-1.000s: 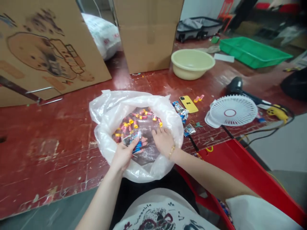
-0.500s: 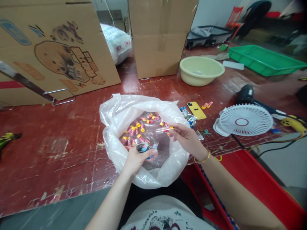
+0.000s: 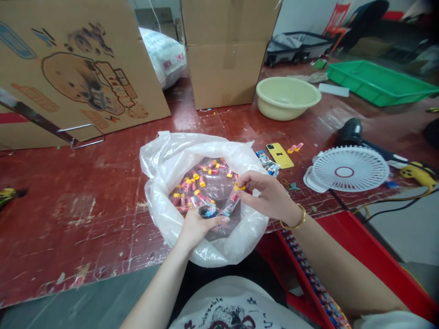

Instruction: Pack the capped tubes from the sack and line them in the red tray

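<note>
A white plastic bag (image 3: 156,157) lies with its mouth rolled wide in front of me. Inside it are many small clear tubes with yellow caps and pink contents (image 3: 202,197). Over the bag's mouth, my left hand (image 3: 196,230) is closed on small blue-and-black printed packets (image 3: 207,212). My right hand (image 3: 269,196) pinches a clear tube (image 3: 233,201) by its yellow end. That tube tilts down to the left, its lower end close to the left thumb and the packets; whether it touches them I cannot tell.
Right of the bag lie more packets (image 3: 266,160), a yellow phone (image 3: 280,155), two pink-and-yellow tubes (image 3: 295,148) and a white fan (image 3: 348,168). Behind stand cardboard boxes (image 3: 224,59), a pale yellow basin (image 3: 288,103) and a green tray (image 3: 380,89).
My right hand has turned the tube from nearly level to slanting down, bringing its far end to the left hand. The left hand keeps its hold on the packets.
</note>
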A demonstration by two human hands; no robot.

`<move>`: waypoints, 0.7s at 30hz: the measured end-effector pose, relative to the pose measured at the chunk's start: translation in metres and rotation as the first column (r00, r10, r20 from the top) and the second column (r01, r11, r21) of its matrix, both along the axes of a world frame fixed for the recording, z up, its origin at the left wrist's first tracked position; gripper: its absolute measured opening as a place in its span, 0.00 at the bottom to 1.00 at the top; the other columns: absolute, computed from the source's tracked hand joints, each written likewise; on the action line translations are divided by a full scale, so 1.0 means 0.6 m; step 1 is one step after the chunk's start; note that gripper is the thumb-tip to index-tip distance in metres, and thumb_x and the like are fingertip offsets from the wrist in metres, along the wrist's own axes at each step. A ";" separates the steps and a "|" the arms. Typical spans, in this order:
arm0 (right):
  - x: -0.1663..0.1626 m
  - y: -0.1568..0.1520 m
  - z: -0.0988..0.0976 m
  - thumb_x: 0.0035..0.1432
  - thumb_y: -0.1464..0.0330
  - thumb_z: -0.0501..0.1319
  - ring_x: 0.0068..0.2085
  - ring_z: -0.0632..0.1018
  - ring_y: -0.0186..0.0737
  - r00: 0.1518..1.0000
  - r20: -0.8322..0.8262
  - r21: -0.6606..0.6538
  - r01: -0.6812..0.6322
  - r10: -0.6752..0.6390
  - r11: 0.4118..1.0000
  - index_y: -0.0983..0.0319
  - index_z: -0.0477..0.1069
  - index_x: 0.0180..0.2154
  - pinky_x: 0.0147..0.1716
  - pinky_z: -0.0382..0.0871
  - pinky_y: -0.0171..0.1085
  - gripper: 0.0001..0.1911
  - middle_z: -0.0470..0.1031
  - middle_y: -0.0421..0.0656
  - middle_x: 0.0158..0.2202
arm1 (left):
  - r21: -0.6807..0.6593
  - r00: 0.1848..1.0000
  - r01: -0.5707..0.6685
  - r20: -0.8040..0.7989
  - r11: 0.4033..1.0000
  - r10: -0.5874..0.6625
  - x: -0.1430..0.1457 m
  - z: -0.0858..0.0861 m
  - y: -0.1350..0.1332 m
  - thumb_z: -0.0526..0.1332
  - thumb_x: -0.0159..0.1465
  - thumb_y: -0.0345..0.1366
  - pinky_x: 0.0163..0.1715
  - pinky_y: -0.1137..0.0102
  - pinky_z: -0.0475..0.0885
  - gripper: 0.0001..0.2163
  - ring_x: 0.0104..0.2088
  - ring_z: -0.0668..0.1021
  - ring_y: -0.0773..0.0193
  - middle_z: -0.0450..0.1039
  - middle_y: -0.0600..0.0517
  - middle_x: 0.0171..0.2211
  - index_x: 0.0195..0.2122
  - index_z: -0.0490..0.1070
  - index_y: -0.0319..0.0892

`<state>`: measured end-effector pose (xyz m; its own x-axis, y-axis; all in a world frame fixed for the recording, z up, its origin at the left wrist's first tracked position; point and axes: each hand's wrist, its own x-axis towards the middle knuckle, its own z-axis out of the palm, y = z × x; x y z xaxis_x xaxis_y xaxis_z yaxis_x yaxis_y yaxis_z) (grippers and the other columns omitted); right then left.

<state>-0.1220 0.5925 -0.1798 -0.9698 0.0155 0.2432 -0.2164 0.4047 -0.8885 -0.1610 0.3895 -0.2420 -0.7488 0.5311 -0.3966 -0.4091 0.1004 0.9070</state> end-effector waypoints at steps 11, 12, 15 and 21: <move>0.040 -0.061 -0.103 0.37 0.68 0.74 0.41 0.75 0.41 0.988 0.140 -0.309 -0.023 0.070 0.951 0.54 0.54 0.50 0.35 0.76 0.40 0.42 0.66 0.45 0.48 | 0.175 0.921 -0.157 0.381 0.972 0.081 0.024 0.026 0.043 0.71 0.52 0.42 0.26 0.74 0.74 0.17 0.28 0.79 0.65 0.78 0.48 0.30 0.38 0.77 0.37; 0.044 -0.069 -0.108 0.37 0.70 0.73 0.41 0.75 0.41 0.987 0.155 -0.312 0.014 0.036 0.950 0.54 0.52 0.51 0.33 0.76 0.39 0.42 0.65 0.46 0.49 | 0.182 0.922 -0.154 0.380 0.971 0.075 0.025 0.027 0.046 0.71 0.52 0.42 0.26 0.75 0.74 0.16 0.27 0.78 0.66 0.78 0.48 0.30 0.39 0.77 0.37; 0.048 -0.085 -0.115 0.40 0.74 0.68 0.41 0.74 0.40 0.985 0.136 -0.239 0.138 -0.107 0.961 0.54 0.51 0.49 0.26 0.74 0.35 0.37 0.63 0.47 0.49 | 0.194 0.925 -0.144 0.374 0.970 0.063 0.028 0.029 0.051 0.70 0.53 0.41 0.28 0.77 0.73 0.16 0.27 0.78 0.69 0.78 0.50 0.29 0.39 0.77 0.37; 0.049 -0.093 -0.119 0.41 0.74 0.65 0.40 0.74 0.38 0.984 0.100 -0.227 0.165 -0.145 0.960 0.53 0.51 0.48 0.24 0.72 0.32 0.34 0.61 0.46 0.49 | 0.219 0.937 -0.132 0.346 0.967 0.049 0.029 0.037 0.055 0.71 0.52 0.42 0.28 0.77 0.72 0.16 0.26 0.77 0.70 0.77 0.50 0.28 0.37 0.77 0.37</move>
<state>-0.0928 0.5365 -0.2514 -0.9674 0.2142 0.1353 -0.0905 0.2066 -0.9742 -0.1438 0.4223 -0.2197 -0.6431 0.5761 -0.5045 -0.6902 -0.1506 0.7078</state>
